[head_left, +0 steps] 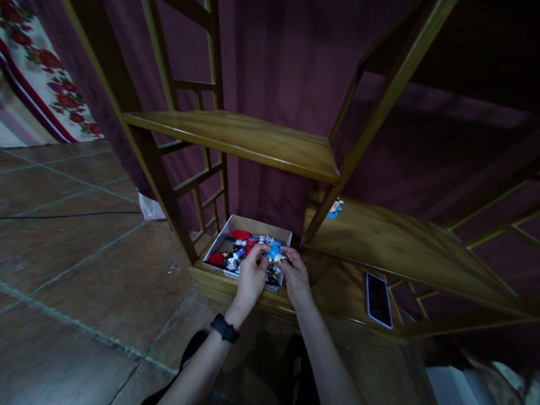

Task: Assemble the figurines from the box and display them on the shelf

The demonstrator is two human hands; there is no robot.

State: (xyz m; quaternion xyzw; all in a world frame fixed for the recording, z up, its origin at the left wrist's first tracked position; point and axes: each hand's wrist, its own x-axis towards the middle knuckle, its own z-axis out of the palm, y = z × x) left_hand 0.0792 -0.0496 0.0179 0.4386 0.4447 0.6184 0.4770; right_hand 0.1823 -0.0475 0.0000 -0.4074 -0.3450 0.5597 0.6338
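Note:
Over an open cardboard box [280,233] of small toy figurines, both hands are closed around one figurine with a light-blue base [275,249] and a whitish part below it. My left hand [252,273], with a black band on its wrist, has thumb and fingers at the figurine's left side. From the right, my right hand [296,275] pinches the same figurine near its white part. Inside the box lie several other figurines, among them a blue-and-white one [233,263] and pieces with red bases [216,259]. My fingers hide part of the held figurine.
The box sits on the low level of a wooden shelf unit, under a wooden shelf board [236,135]. Another blue-based figurine [334,209] stands on the board to the right. A phone [378,300] lies at lower right. Slanted uprights [379,112] frame the space.

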